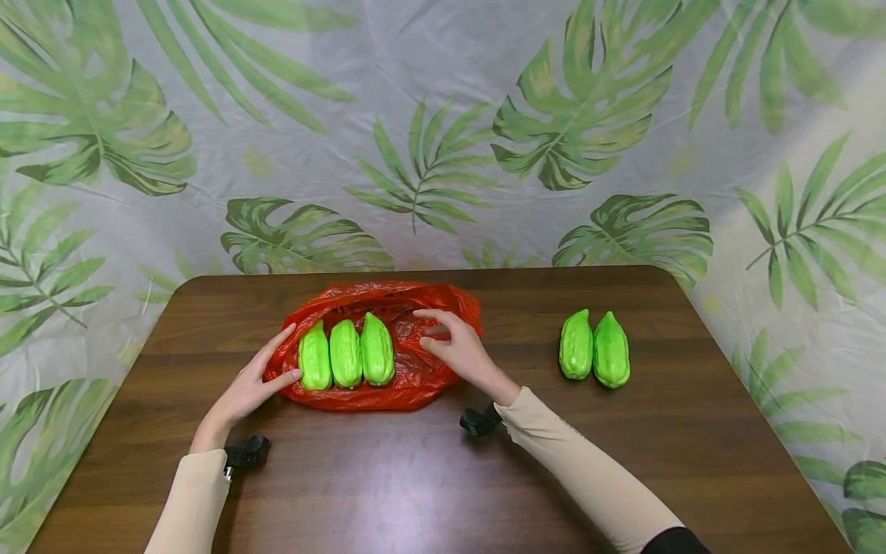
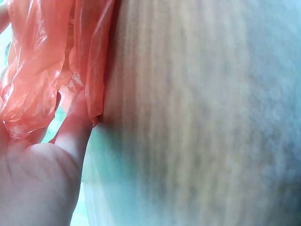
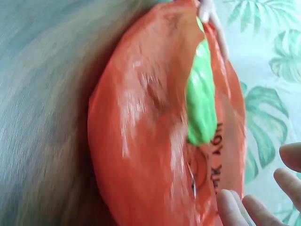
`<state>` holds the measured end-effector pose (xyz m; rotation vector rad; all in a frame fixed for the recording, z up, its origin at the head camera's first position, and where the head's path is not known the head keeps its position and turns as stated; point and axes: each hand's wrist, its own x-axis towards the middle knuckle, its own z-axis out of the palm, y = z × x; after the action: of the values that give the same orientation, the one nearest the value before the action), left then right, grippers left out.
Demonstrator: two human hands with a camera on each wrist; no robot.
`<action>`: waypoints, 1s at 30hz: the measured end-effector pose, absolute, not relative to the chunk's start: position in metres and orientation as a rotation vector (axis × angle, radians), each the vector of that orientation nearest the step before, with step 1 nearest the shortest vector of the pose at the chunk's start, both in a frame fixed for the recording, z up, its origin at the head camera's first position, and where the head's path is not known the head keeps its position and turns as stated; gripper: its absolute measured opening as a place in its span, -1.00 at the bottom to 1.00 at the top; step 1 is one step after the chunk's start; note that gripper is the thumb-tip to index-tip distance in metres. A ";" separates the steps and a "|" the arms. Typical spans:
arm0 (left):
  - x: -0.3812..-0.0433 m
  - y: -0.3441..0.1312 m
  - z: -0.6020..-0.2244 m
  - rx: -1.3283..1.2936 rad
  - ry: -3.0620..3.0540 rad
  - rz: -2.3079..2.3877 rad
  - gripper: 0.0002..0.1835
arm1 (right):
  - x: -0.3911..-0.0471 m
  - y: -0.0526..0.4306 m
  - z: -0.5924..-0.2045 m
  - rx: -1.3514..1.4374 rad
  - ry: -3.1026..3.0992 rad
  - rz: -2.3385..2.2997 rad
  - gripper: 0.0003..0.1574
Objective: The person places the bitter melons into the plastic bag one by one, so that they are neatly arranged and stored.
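Observation:
A red plastic bag (image 1: 422,388) lies on the table with its mouth spread wide. Three bright green, ribbed fruits (image 1: 346,354) with tapered tips stand side by side in its left half. My left hand (image 1: 244,391) grips the bag's left edge, thumb at the rim near the leftmost fruit; in the left wrist view the red film (image 2: 37,56) runs between thumb and fingers. Over the bag's right part hovers my right hand (image 1: 457,346), its fingers loosely bent and holding nothing. One green fruit (image 3: 201,99) shows through the bag's mouth in the right wrist view.
Two more green fruits, a left one (image 1: 576,345) and a right one (image 1: 612,351), sit close together on the brown wooden table (image 1: 388,469), right of the bag. Behind the table's far edge hangs a leaf-patterned cloth (image 1: 443,185).

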<state>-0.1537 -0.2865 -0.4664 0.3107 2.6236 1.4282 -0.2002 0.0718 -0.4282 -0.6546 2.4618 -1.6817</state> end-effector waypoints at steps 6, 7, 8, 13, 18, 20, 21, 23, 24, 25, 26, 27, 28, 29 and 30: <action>-0.154 -0.286 -0.468 0.325 2.631 1.437 -0.15 | -0.201 0.094 -0.423 -0.580 2.452 -1.715 -0.46; -0.154 -0.287 -0.469 0.329 2.636 1.431 -0.15 | -0.201 0.097 -0.423 -0.575 2.448 -1.723 -0.46; -0.154 -0.287 -0.469 0.332 2.643 1.427 -0.15 | -0.201 0.100 -0.422 -0.566 2.447 -1.732 -0.47; -0.156 -0.288 -0.472 0.333 2.651 1.414 -0.16 | -0.204 0.115 -0.423 -0.519 2.447 -1.769 -0.49; -0.157 -0.288 -0.472 0.329 2.637 1.416 -0.16 | -0.208 0.126 -0.425 -0.507 2.463 -1.772 -0.50; -0.157 -0.288 -0.472 0.329 2.634 1.419 -0.16 | -0.209 0.130 -0.425 -0.514 2.481 -1.773 -0.52; -0.157 -0.288 -0.472 0.330 2.635 1.418 -0.16 | -0.209 0.132 -0.425 -0.518 2.492 -1.775 -0.53; -0.157 -0.288 -0.471 0.330 2.637 1.415 -0.16 | -0.208 0.136 -0.426 -0.525 2.500 -1.796 -0.54; -0.157 -0.288 -0.471 0.328 2.638 1.413 -0.16 | -0.208 0.139 -0.426 -0.530 2.505 -1.806 -0.54; -0.157 -0.287 -0.471 0.326 2.638 1.413 -0.16 | -0.207 0.141 -0.426 -0.536 2.510 -1.815 -0.55; -0.157 -0.288 -0.471 0.324 2.639 1.409 -0.16 | -0.206 0.144 -0.427 -0.539 2.503 -1.832 -0.55; -0.156 -0.288 -0.471 0.323 2.639 1.408 -0.16 | -0.205 0.146 -0.424 -0.534 2.491 -1.847 -0.55; -0.156 -0.288 -0.471 0.322 2.638 1.408 -0.15 | -0.202 0.148 -0.421 -0.532 2.490 -1.849 -0.55; -0.156 -0.288 -0.472 0.318 2.639 1.407 -0.16 | -0.200 0.150 -0.417 -0.530 2.497 -1.841 -0.55; -0.156 -0.288 -0.472 0.316 2.641 1.405 -0.15 | -0.197 0.152 -0.413 -0.524 2.501 -1.834 -0.55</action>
<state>-0.1558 -0.2878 -0.4716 0.3165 2.6407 1.4046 -0.1972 0.1515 -0.4127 -0.5239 2.5014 -1.8344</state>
